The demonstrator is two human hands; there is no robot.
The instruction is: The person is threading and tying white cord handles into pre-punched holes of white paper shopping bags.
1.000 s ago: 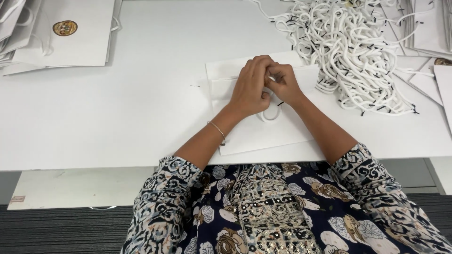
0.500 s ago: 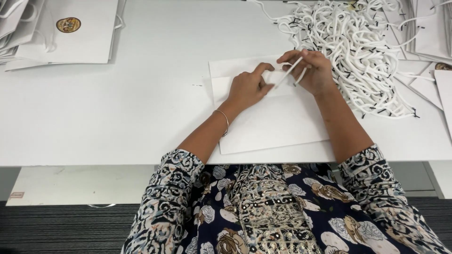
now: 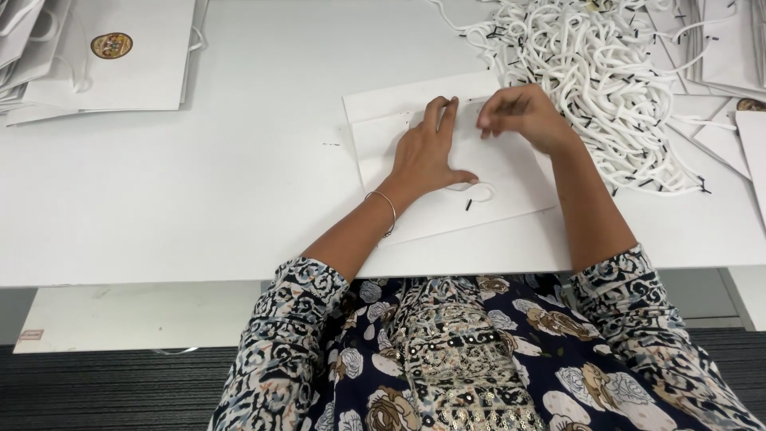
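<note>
A flat white paper bag (image 3: 511, 172) lies on the white table (image 3: 239, 183) in front of me. My left hand (image 3: 431, 156) rests palm down on the bag with its fingers stretched toward the top edge. A loop of white cord (image 3: 481, 191) with a black tip lies on the bag just beside my left thumb. My right hand (image 3: 523, 116) hovers at the bag's upper right, its fingertips pinched together on what looks like the end of a thin white cord near the bag's top edge.
A big tangled pile of white cords with black tips (image 3: 606, 72) fills the table's far right. A stack of white bags with a round gold seal (image 3: 120, 60) lies far left. More white bags (image 3: 730, 48) sit at the right edge.
My hands have come apart. The left hand went from gripping the cord to lying flat on the bag, and the cord loop now rests on the bag. My right hand stays pinched near the top edge.
</note>
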